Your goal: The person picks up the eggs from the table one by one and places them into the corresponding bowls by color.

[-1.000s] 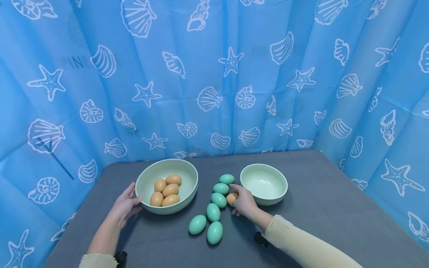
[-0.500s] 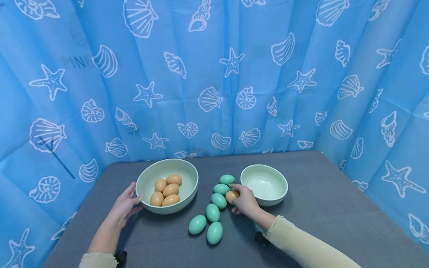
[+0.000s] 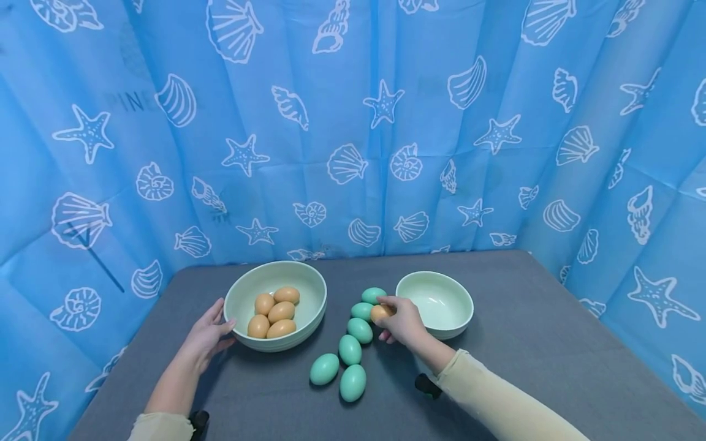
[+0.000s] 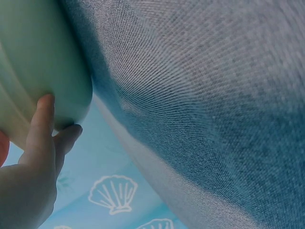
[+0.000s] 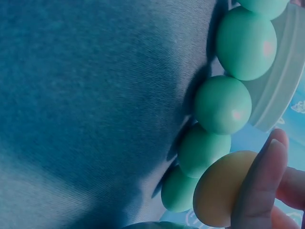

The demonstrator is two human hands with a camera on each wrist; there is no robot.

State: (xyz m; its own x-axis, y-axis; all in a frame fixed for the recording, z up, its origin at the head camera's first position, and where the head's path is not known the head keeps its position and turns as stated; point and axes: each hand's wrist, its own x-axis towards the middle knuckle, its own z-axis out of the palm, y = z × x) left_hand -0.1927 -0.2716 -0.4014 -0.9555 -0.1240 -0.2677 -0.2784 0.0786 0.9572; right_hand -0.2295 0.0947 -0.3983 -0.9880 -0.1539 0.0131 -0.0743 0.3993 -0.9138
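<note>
Tan is the egg (image 3: 380, 315) that the right hand (image 3: 405, 321) pinches between thumb and fingers, just beside six green eggs (image 3: 360, 331); to that hand's right stands a small bowl (image 3: 434, 300) of pale green; the left hand (image 3: 201, 340) lays nearly straight fingers against the outside of a large bowl (image 3: 309, 293), thumb at its rim; five tan eggs (image 3: 281, 312) lie inside it; grey cloth (image 3: 529, 343) covers the table; behind hangs a blue curtain (image 3: 331, 110).

Head view faces forward-down from behind the fingers (image 5: 262, 186); wrist views crowd them, the right sharing green eggs (image 5: 223, 105).
</note>
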